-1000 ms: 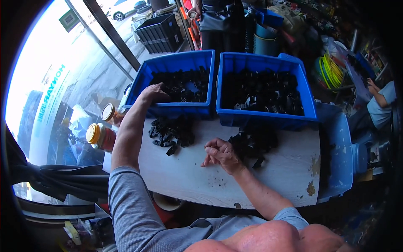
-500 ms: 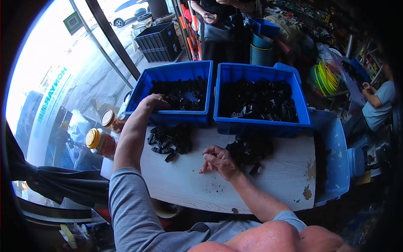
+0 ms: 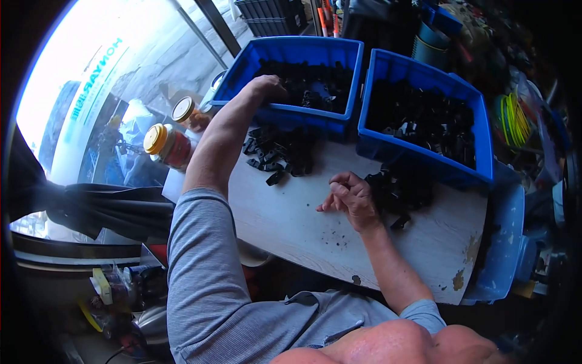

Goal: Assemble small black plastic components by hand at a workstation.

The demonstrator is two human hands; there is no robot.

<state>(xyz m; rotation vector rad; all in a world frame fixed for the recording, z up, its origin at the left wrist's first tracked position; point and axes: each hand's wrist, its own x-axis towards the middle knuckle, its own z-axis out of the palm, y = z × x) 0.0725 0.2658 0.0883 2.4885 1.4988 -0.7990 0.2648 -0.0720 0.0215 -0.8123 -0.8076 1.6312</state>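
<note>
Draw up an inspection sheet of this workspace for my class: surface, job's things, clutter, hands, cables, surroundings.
Surface: pale tabletop, chipped near its right edge, with dark specks.
Job's things: left blue bin and right blue bin, both holding small black parts; left pile and right pile of black parts on the near side of the bins.
Clutter: yellow-lidded jar and another jar, left of the left forearm.
Hands: left hand in the left blue bin, partly hidden; right hand beside the right pile, grip unclear.
Cables: yellow coil at right, cable or hose unclear.
Surroundings: window at left; pale-blue tub at the table's right.
</note>
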